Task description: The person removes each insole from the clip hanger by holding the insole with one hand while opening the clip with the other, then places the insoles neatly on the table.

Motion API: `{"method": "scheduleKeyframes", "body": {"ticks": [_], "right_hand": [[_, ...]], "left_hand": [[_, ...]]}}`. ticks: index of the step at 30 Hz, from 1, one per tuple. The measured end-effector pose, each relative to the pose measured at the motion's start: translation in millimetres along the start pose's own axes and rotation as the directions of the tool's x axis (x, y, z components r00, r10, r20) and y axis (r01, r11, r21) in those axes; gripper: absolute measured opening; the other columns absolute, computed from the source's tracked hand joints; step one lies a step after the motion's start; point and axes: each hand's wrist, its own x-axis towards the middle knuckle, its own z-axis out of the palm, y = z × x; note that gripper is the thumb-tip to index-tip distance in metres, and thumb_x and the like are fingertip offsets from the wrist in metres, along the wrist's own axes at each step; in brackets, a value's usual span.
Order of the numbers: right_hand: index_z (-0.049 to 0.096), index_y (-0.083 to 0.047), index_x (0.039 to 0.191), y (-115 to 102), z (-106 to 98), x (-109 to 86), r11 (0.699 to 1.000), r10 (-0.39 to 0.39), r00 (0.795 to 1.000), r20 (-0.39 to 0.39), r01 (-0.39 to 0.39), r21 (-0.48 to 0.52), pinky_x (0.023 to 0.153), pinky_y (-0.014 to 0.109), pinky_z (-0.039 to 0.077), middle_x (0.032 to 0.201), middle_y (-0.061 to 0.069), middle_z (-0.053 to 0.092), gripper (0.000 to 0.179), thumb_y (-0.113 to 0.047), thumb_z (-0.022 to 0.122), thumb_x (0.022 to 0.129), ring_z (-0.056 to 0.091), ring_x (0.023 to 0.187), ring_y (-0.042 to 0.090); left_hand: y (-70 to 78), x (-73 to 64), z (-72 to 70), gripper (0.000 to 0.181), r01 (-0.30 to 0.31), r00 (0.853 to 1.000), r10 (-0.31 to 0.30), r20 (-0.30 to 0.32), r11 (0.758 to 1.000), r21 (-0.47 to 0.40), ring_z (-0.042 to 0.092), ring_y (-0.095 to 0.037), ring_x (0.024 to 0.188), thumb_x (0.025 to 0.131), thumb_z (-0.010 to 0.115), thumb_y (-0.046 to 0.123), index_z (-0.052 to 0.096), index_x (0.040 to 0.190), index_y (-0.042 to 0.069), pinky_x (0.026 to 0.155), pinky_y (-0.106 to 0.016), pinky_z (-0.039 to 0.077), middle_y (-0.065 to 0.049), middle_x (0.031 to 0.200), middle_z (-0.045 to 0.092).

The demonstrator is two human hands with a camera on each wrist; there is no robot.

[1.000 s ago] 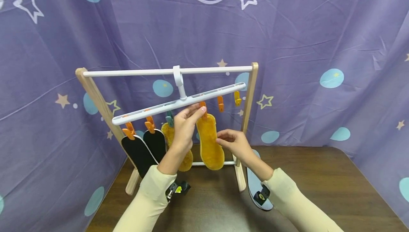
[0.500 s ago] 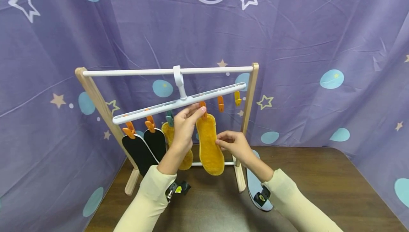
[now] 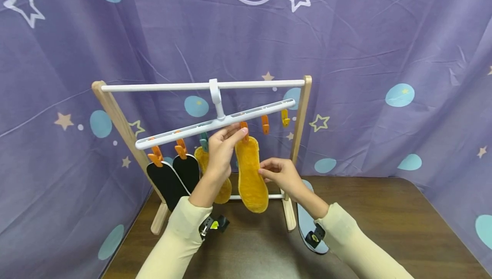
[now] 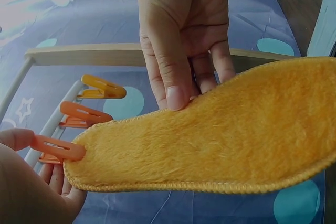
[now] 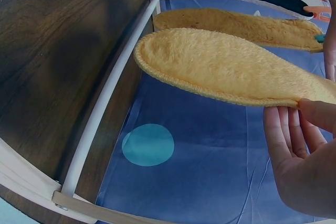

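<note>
A fuzzy yellow insole (image 3: 251, 180) hangs heel-up from an orange clip (image 4: 60, 148) on a tilted white hanger (image 3: 184, 133). My left hand (image 3: 221, 155) pinches that clip between thumb and fingers. At the insole's right edge, about midway down, my right hand (image 3: 282, 174) pinches it with thumb and fingertips. In the left wrist view the clip overlaps the insole's narrow end. A second yellow insole (image 5: 220, 24) hangs from a teal clip (image 3: 204, 142), partly behind my left arm. Two black insoles (image 3: 165, 185) hang from orange clips at the left.
The hanger hooks over a white rail (image 3: 153, 87) on a wooden-legged rack (image 3: 301, 121). Right of my hands hang an orange clip (image 3: 265, 124) and a yellow clip (image 3: 285, 118). A grey-blue insole (image 3: 305, 223) lies on the brown table (image 3: 384, 223), partly under my right forearm.
The yellow insole's lower end has dropped slightly and shifted a little left. My left hand stays on the clip, and my right hand stays at the insole's edge.
</note>
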Motion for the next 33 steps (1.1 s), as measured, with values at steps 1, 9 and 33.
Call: {"method": "scheduleKeyframes", "body": {"ticks": [1, 9, 33], "right_hand": [[0.073, 0.005, 0.105, -0.5, -0.1, -0.4, 1.000, 0.003, 1.000, 0.002, -0.003, 0.001, 0.078, 0.045, 0.064, 0.100, 0.020, 0.076, 0.015, -0.005, 0.072, 0.094, 0.070, 0.079, 0.013], [0.073, 0.006, 0.106, -2.7, -2.0, -3.1, 1.000, 0.003, 1.000, 0.011, -0.003, -0.008, 0.074, 0.034, 0.064, 0.100, 0.021, 0.076, 0.018, -0.007, 0.073, 0.094, 0.070, 0.080, 0.014], [0.073, 0.005, 0.106, -2.8, -5.7, -5.1, 1.000, 0.014, 1.000, 0.006, -0.013, -0.024, 0.075, 0.035, 0.064, 0.101, 0.020, 0.076, 0.017, -0.007, 0.072, 0.094, 0.071, 0.083, 0.015]], "left_hand": [[0.1, 0.4, -0.1, 0.033, 0.004, 1.000, -0.004, 0.000, 1.000, -0.003, 0.066, -0.008, 0.093, 0.091, 0.073, 0.007, 0.068, 0.121, -0.008, 0.095, -0.028, 0.048, -0.002, 0.103, 0.072], [0.1, 2.4, -1.1, 0.036, 0.025, 1.000, -0.025, 0.009, 1.000, -0.008, 0.065, -0.009, 0.098, 0.090, 0.074, 0.007, 0.066, 0.122, -0.009, 0.101, -0.030, 0.046, -0.009, 0.112, 0.072], [1.5, 1.9, -1.8, 0.032, 0.029, 1.000, -0.029, 0.006, 1.000, -0.007, 0.065, -0.009, 0.094, 0.089, 0.076, 0.008, 0.069, 0.115, -0.008, 0.100, -0.032, 0.048, 0.005, 0.094, 0.073]]}}
